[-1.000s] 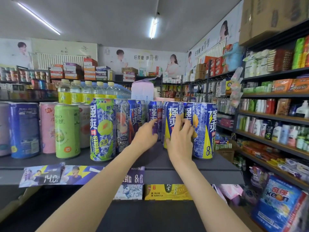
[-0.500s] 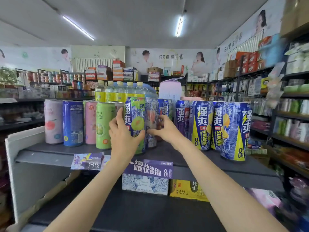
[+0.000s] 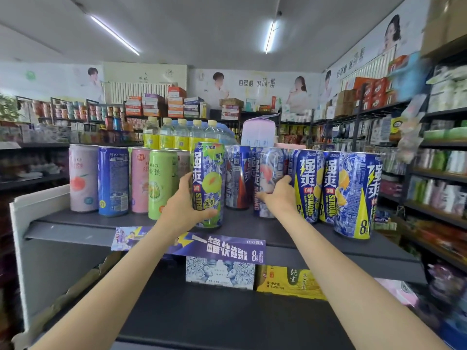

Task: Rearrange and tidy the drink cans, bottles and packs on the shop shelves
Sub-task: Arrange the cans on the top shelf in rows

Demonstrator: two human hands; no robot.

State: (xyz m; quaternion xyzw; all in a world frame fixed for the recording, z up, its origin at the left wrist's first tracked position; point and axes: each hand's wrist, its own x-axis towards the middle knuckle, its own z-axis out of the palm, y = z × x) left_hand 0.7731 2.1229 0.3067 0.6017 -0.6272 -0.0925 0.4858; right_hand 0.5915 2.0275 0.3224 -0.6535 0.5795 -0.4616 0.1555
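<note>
Tall drink cans stand in a row on the dark top shelf (image 3: 75, 223). My left hand (image 3: 180, 207) grips a blue-and-green can (image 3: 209, 178) at the shelf's front. My right hand (image 3: 280, 195) grips a silver-blue peach can (image 3: 267, 170) just right of it. Blue-and-yellow lemon cans (image 3: 353, 193) stand at the right, pastel pink, blue and green cans (image 3: 161, 183) at the left. Clear bottles with yellow labels (image 3: 177, 135) stand behind the cans.
A purple price strip (image 3: 227, 248) hangs on the shelf edge. Below it sit a white-blue pack (image 3: 219, 274) and a yellow pack (image 3: 288, 281). A white side panel (image 3: 17, 248) bounds the shelf at the left. Stocked shelves (image 3: 434, 173) line the right wall.
Both hands left the blue-and-yellow cans and moved left. My left hand took the green-fruit can; my right hand now holds the peach can, which stands further right and forward.
</note>
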